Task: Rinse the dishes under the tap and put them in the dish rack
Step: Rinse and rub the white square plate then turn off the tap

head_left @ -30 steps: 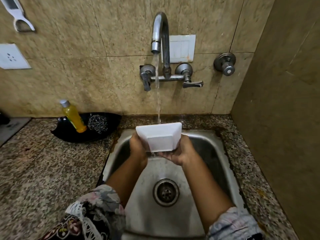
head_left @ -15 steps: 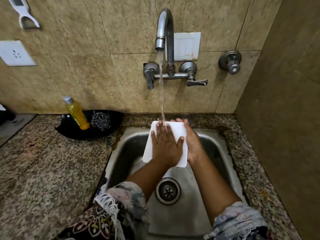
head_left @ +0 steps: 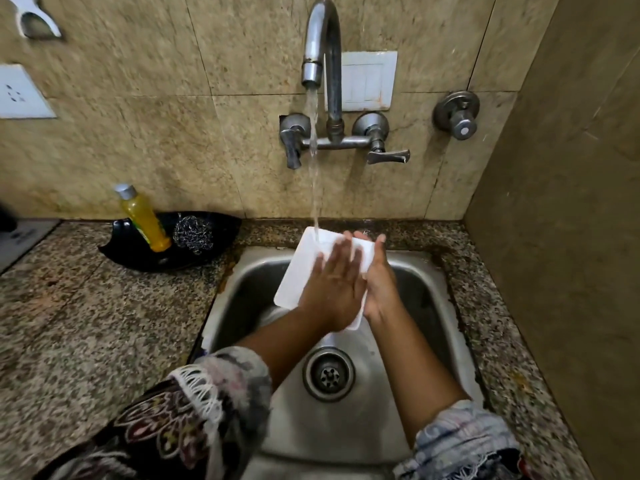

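Observation:
A white square dish (head_left: 298, 271) is held tilted over the steel sink (head_left: 426, 292), under the water running from the tap (head_left: 320, 39). The stream lands on the dish's far left corner. My left hand (head_left: 334, 289) lies flat on the dish's upper face with its fingers straight. My right hand (head_left: 379, 275) holds the dish's right edge from behind, fingertips showing over the top rim. Most of the dish's right half is hidden by the two hands. No dish rack is in view.
A black tray (head_left: 138, 251) on the granite counter left of the sink holds a yellow soap bottle (head_left: 143, 220) and a steel scrubber (head_left: 192, 232). Tap handles (head_left: 388, 155) stick out of the tiled wall. A side wall (head_left: 561, 237) closes the right. The drain (head_left: 328, 373) lies below the hands.
The dish went from upright between both hands to tilted flat under the stream. My left hand came over onto its face and has slid a little to the right.

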